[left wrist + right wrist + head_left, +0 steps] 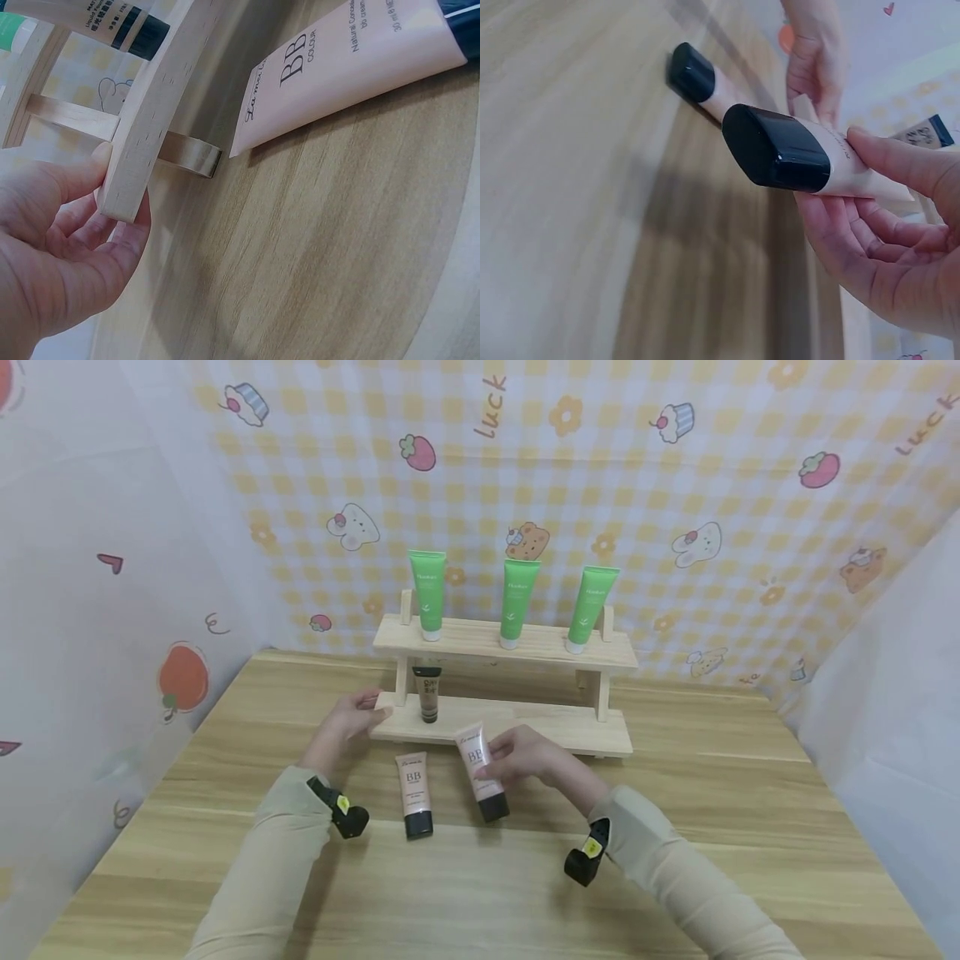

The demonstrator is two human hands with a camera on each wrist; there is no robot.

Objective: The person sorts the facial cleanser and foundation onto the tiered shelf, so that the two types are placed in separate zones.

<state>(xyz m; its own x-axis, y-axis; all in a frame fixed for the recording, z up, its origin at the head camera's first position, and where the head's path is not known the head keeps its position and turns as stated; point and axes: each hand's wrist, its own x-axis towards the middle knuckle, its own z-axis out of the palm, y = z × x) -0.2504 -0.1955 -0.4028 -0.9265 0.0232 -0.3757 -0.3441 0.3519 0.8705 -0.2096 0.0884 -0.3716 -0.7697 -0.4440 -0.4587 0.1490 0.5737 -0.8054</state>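
Observation:
My left hand (351, 718) grips the left end of the lower board of a small two-tier wooden shelf (487, 717), thumb on top and fingers beneath in the left wrist view. In my right hand (531, 755) a pale pink BB cream tube (480, 768) with a black cap (776, 146) is pinched between thumb and fingers, cap toward me, just in front of the shelf. A second BB cream tube (414, 789) lies on the table between my hands, its cap also toward me. On the lower board stands a small brownish tube (428, 697) with dark ends.
Three green tubes, at left (430, 593), middle (518, 602) and right (591, 608), stand spaced along the upper board. The wooden table (712, 777) reaches back to a checked, patterned cloth (480, 468). White cloth walls (75, 610) rise at both sides.

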